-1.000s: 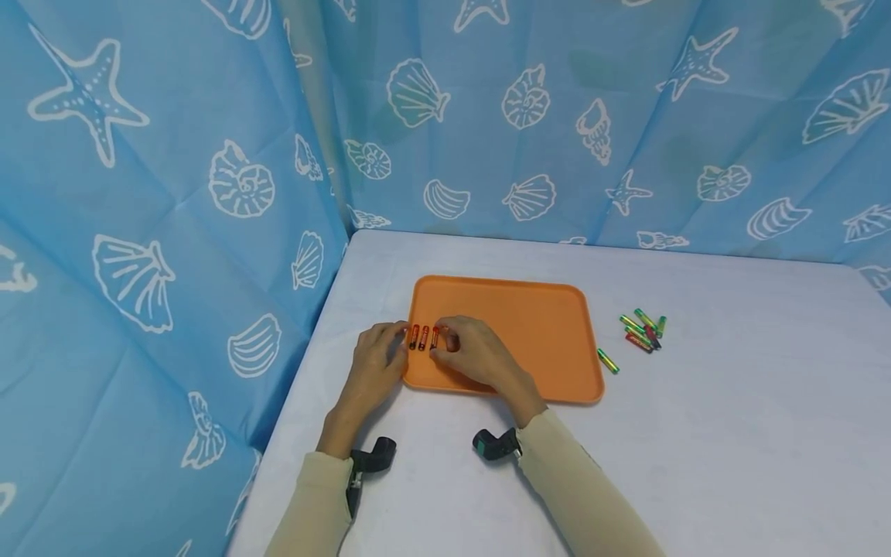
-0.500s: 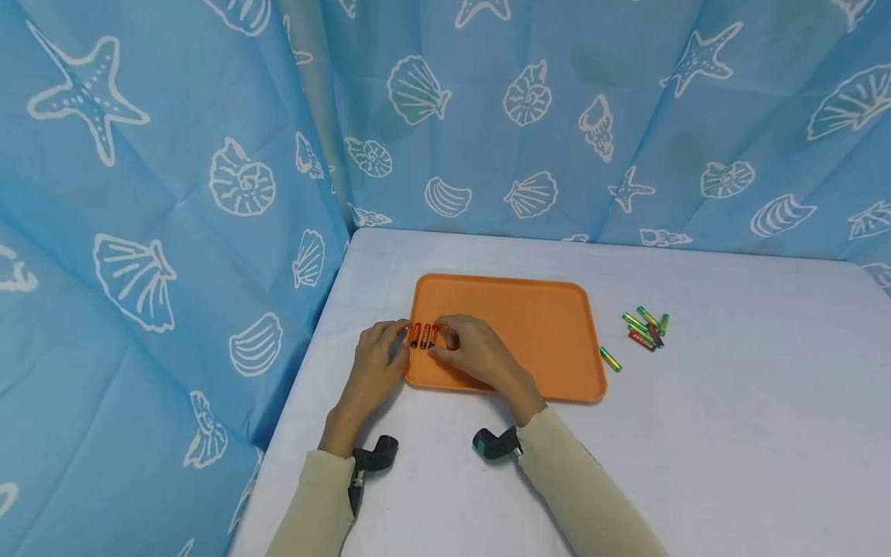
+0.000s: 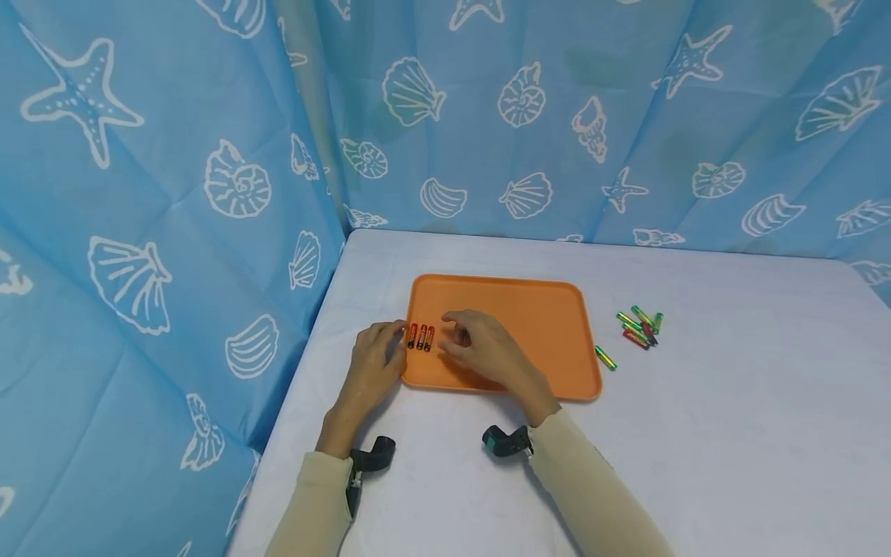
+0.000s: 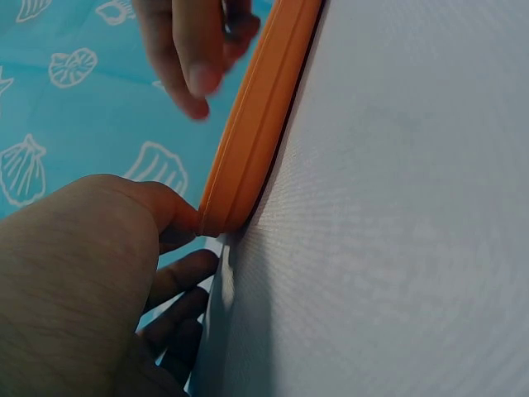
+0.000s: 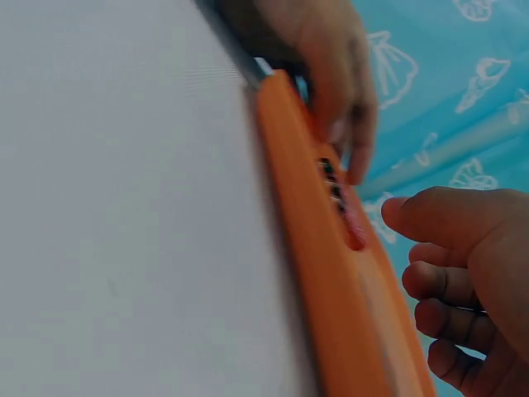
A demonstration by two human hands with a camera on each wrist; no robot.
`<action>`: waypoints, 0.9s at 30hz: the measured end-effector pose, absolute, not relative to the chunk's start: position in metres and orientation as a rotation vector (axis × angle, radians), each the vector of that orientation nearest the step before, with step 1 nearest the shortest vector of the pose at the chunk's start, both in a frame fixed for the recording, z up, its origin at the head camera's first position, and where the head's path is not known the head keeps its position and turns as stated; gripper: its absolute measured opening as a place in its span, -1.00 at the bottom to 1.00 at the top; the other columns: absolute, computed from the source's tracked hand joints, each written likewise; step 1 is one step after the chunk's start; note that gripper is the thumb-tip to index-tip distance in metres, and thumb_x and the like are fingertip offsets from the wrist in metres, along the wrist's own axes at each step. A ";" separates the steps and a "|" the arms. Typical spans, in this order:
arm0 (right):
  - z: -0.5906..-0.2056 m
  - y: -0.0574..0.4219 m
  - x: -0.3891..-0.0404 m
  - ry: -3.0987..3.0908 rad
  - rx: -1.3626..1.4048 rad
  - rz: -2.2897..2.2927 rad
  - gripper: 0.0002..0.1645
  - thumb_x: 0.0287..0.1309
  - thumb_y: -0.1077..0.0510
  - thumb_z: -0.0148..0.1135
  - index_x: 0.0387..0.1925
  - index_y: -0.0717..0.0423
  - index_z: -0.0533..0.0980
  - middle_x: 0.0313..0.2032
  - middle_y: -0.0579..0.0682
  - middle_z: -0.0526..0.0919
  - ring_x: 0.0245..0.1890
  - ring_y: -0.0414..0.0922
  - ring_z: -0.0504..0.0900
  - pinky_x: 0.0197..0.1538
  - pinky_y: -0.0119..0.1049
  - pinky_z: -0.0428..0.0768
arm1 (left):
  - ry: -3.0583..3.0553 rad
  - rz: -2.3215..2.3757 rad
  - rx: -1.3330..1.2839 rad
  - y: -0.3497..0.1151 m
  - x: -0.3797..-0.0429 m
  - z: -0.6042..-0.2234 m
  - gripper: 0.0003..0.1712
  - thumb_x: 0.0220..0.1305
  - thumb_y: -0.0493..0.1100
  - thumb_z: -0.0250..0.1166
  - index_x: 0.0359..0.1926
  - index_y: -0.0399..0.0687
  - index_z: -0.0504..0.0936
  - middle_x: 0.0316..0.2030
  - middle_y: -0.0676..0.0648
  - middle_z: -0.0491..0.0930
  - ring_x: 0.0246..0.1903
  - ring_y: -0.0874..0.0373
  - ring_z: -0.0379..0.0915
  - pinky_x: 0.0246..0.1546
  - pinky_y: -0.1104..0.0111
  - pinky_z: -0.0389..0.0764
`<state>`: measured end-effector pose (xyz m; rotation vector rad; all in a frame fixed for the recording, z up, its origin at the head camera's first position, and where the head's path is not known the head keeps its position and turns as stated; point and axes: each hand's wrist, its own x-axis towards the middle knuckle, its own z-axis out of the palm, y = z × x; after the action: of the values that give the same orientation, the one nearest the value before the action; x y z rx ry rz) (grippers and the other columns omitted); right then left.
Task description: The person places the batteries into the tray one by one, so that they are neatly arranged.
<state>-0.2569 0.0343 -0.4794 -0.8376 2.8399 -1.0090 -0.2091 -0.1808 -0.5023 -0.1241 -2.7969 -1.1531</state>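
Three red-and-black batteries (image 3: pixel 421 337) lie side by side at the left end of the orange tray (image 3: pixel 515 340). My left hand (image 3: pixel 376 363) is at the tray's left rim, its thumb and fingertips right at the edge beside the batteries. In the left wrist view, the left thumb meets the tray's rim (image 4: pixel 240 149) while the other fingers hang loosely below. My right hand (image 3: pixel 487 352) hovers over the tray just right of the row, thumb and fingers apart with nothing between them. The right wrist view shows that right hand (image 5: pixel 463 281) loosely bent beside the tray.
Several green and red batteries (image 3: pixel 636 326) lie in a loose heap on the white tablecloth (image 3: pixel 752 402) right of the tray. One green battery (image 3: pixel 605 358) lies apart, close to the tray's right rim. A blue shell-patterned curtain (image 3: pixel 480 139) hangs behind and at the left.
The right hand has pushed the third battery left against the row, let go of it and drawn back to the right. The left hand has stayed at the tray's left rim.
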 end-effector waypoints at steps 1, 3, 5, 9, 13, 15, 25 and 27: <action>-0.477 0.039 -0.256 2.855 -0.844 -1.006 -0.48 0.25 0.01 0.37 0.17 0.16 0.57 -0.40 -0.15 0.51 -0.37 -0.18 0.46 -0.27 -0.30 0.51 | -2.801 -1.158 -0.122 -0.180 -0.209 -0.502 -0.53 0.47 -0.18 0.11 0.36 -0.09 0.45 0.25 -0.15 0.41 0.35 -0.10 0.15 0.34 -0.02 0.29; -0.473 0.047 -0.253 2.880 -0.844 -1.001 -0.50 0.27 0.02 0.35 0.16 0.16 0.57 -0.41 -0.15 0.50 -0.39 -0.18 0.46 -0.29 -0.30 0.51 | -2.808 -1.169 -0.116 -0.180 -0.210 -0.501 -0.52 0.48 -0.17 0.10 0.37 -0.08 0.44 0.26 -0.15 0.40 0.36 -0.09 0.13 0.34 -0.02 0.28; -0.469 0.057 -0.250 2.901 -0.847 -0.998 -0.51 0.29 0.02 0.34 0.16 0.17 0.57 -0.41 -0.15 0.48 -0.40 -0.18 0.44 -0.30 -0.29 0.50 | -2.818 -1.177 -0.103 -0.180 -0.209 -0.499 -0.51 0.48 -0.16 0.10 0.37 -0.06 0.43 0.27 -0.14 0.39 0.37 -0.08 0.12 0.35 -0.02 0.28; -0.464 0.079 -0.247 2.943 -0.830 -0.992 -0.51 0.28 0.04 0.34 0.16 0.18 0.56 -0.42 -0.15 0.47 -0.40 -0.17 0.43 -0.32 -0.27 0.47 | -2.836 -1.187 -0.078 -0.179 -0.209 -0.498 -0.51 0.49 -0.14 0.08 0.39 -0.05 0.41 0.28 -0.12 0.37 0.39 -0.07 0.08 0.37 -0.01 0.25; -0.462 0.104 -0.245 2.999 -0.784 -0.981 -0.50 0.27 0.06 0.36 0.17 0.18 0.56 -0.42 -0.12 0.50 -0.38 -0.14 0.45 -0.32 -0.26 0.47 | -2.844 -1.191 -0.057 -0.177 -0.208 -0.500 -0.50 0.50 -0.13 0.07 0.39 -0.04 0.40 0.29 -0.12 0.36 0.39 -0.06 0.07 0.38 -0.01 0.24; -0.462 0.116 -0.246 3.015 -0.760 -0.978 -0.50 0.27 0.07 0.35 0.18 0.20 0.55 -0.41 -0.10 0.51 -0.35 -0.12 0.46 -0.31 -0.25 0.48 | -2.841 -1.192 -0.048 -0.177 -0.207 -0.501 -0.50 0.50 -0.13 0.07 0.40 -0.03 0.40 0.30 -0.12 0.35 0.39 -0.06 0.07 0.37 -0.01 0.25; -0.469 0.190 -0.238 3.094 -0.571 -0.863 -0.52 0.31 0.10 0.31 0.18 0.23 0.53 -0.40 -0.04 0.51 -0.39 -0.09 0.43 -0.35 -0.22 0.46 | -2.841 -1.204 -0.066 -0.176 -0.208 -0.502 -0.51 0.50 -0.11 0.07 0.40 0.00 0.41 0.30 -0.11 0.35 0.39 -0.06 0.07 0.36 -0.02 0.25; -0.470 0.204 -0.239 3.107 -0.517 -0.851 -0.53 0.33 0.10 0.29 0.18 0.24 0.53 -0.40 -0.03 0.51 -0.40 -0.08 0.43 -0.37 -0.22 0.44 | -2.842 -1.195 -0.063 -0.177 -0.208 -0.502 -0.51 0.50 -0.11 0.07 0.39 0.00 0.41 0.30 -0.11 0.35 0.39 -0.06 0.07 0.36 -0.03 0.25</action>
<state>-0.2386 0.2040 -0.4705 -0.5172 3.1066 -0.8506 -0.2078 -0.1767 -0.5017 -0.0626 -2.8419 -1.1953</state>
